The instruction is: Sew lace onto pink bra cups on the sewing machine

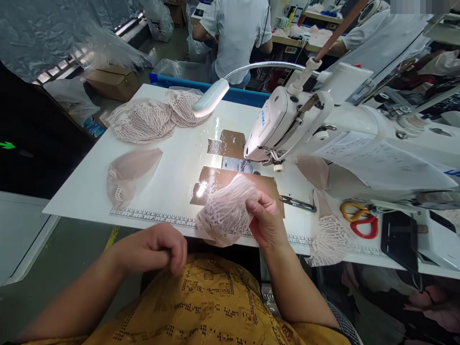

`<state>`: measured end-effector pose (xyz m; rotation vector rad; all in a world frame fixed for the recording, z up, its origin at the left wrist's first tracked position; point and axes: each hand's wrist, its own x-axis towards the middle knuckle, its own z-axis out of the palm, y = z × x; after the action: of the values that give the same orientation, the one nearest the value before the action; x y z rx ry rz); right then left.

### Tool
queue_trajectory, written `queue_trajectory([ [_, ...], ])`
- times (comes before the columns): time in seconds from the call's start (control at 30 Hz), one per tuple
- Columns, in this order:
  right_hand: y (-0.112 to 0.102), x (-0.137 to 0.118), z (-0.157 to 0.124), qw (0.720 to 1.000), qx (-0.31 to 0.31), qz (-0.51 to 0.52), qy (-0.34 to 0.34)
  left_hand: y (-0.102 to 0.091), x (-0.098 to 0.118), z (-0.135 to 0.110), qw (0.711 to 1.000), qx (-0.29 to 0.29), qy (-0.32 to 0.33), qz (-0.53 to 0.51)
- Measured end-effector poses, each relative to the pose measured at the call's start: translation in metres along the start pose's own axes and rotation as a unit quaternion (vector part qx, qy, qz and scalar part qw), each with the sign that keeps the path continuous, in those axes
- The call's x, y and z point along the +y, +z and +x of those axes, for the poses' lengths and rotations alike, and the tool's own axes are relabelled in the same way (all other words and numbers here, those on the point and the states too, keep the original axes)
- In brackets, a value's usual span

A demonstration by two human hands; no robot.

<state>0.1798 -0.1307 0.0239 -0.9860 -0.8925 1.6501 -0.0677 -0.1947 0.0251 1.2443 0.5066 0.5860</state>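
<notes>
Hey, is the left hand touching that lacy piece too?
Apart. The head view shows a plain gap between the left hand and the lacy piece, which only the right hand pinches.

Looks like a garment sewing workshop, with a JUKI sewing machine (269,122) on a white worktable (86,191), a printed ruler (154,216) along the edge, pale lace pieces (228,211), scissors (374,227), and a co-worker (239,38) near another cluttered workbench (295,42) beyond.

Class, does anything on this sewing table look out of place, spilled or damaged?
Nothing looks spilled or damaged. One lace piece, to the right of the right hand, seems to poke past the front edge of the table, so it looks slightly misplaced.
</notes>
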Motion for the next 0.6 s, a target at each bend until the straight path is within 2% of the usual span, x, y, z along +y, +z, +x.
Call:
queue_trajectory([
  [0.03,0.001,-0.003,-0.002,0.998,-0.047,-0.033,0.011,-0.004,0.009,-0.005,0.997,0.051,0.027,0.051],
  [0.1,0.006,-0.006,-0.007,0.983,-0.153,-0.099,0.027,-0.007,0.024,-0.007,0.967,0.162,0.074,0.181],
  [0.13,0.009,-0.007,-0.01,0.972,-0.197,-0.123,0.032,-0.007,0.029,-0.004,0.946,0.197,0.078,0.245],
  [0.2,0.015,-0.007,-0.016,0.957,-0.243,-0.158,0.028,-0.004,0.032,0.006,0.917,0.211,0.058,0.334],
  [0.3,0.02,-0.004,-0.021,0.95,-0.231,-0.21,-0.02,0.001,0.024,0.021,0.925,0.181,0.036,0.332],
  [0.43,0.019,0.002,-0.02,0.952,-0.171,-0.233,-0.103,0.003,0.013,0.027,0.932,0.173,0.04,0.317],
  [0.6,0.019,0.008,-0.016,0.962,-0.129,-0.219,-0.102,0.002,0.014,0.029,0.915,0.19,0.073,0.349],
])
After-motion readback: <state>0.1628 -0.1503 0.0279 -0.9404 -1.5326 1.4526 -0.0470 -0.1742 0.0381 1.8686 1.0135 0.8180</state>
